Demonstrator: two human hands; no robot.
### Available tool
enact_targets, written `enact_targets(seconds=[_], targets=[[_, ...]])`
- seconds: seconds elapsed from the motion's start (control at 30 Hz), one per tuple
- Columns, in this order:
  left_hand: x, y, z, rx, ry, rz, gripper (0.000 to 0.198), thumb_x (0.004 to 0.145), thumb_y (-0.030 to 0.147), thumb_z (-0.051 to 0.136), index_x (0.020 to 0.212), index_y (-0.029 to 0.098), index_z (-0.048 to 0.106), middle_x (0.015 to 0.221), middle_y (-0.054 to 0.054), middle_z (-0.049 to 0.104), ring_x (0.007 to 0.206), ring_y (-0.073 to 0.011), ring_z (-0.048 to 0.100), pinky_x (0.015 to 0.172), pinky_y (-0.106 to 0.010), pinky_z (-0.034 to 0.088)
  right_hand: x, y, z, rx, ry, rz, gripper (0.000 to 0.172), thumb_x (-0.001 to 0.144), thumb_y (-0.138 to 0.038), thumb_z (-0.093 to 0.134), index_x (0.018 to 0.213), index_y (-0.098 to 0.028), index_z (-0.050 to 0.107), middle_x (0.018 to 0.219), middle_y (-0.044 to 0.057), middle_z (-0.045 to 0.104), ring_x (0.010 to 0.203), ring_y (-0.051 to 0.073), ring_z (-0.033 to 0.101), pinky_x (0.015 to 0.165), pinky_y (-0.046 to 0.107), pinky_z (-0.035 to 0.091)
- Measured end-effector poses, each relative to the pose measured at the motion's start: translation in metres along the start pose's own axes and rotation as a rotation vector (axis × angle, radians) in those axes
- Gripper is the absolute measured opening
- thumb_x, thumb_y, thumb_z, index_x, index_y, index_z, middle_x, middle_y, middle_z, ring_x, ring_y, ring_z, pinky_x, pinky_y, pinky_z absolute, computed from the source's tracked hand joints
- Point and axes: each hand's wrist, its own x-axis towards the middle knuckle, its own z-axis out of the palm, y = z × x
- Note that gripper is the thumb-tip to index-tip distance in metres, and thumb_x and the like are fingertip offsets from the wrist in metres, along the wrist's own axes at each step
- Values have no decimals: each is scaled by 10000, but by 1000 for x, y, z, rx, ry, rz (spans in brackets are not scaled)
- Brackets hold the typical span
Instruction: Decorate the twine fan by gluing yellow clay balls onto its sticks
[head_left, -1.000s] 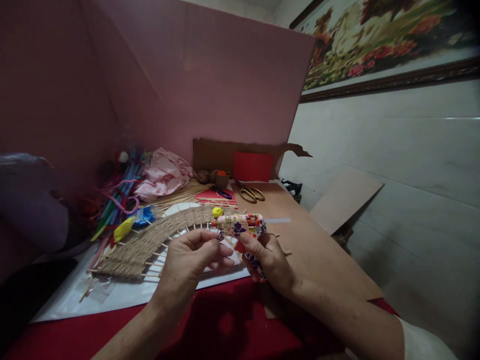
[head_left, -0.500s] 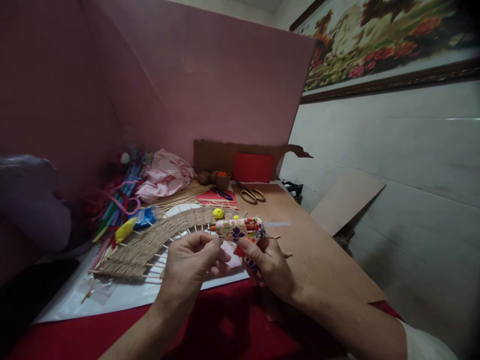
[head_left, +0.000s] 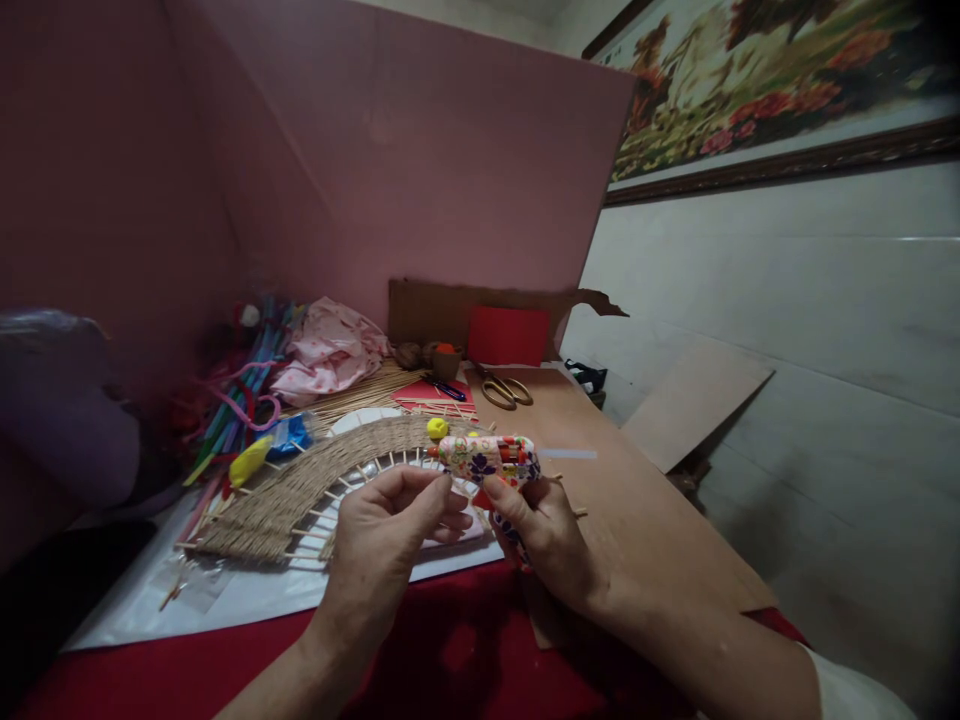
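My right hand [head_left: 551,530] is wrapped round the handle of a flower-patterned glue gun [head_left: 480,457], its thumb on the near side. The gun's orange nozzle points left, and a pale glue stick [head_left: 568,454] sticks out of its back. Just left of the gun, my left hand [head_left: 397,520] has thumb and forefinger pinched together below the nozzle; anything between them is too small to make out. Behind the left hand lies a curved woven twine piece [head_left: 300,480] with thin sticks along its edges, on a white sheet [head_left: 127,612].
Gold-handled scissors [head_left: 506,388] and a brown board [head_left: 637,500] lie to the right. Yellow clay [head_left: 437,428] sits behind the gun. Pink cloth [head_left: 330,350], pipe cleaners [head_left: 251,400] and a blue packet [head_left: 291,437] are at the left. A pink panel [head_left: 420,160] stands behind.
The glue gun and both hands have shifted slightly to the right. My left hand's fingers remain pinched below the nozzle.
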Motion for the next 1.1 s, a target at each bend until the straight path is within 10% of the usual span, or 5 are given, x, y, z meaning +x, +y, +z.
enact_targets(seconds=[0.37,0.73,1.1], targets=[[3,3,-9,146,76,123,217,760,346,617,680,147,647,593,-40,670,499,-148,606,520,-258,490,3,-3,-2,33,113,-8,485,801,-562,558,517,-176,484,404,-24,450,363,89,397,368,219,308],[-4,0,-13,270,166,456,449,701,139,618,418,191,274,462,53,251,463,-86,246,450,-235,250,6,1,-2,48,120,49,534,774,-612,558,484,-172,471,376,-30,427,319,80,382,337,212,289],[5,11,-15,179,278,483,198,720,252,701,903,208,641,733,11,622,675,-140,561,589,-229,427,7,4,-2,32,102,27,528,799,-594,539,481,-178,472,360,-30,418,300,82,376,328,216,275]])
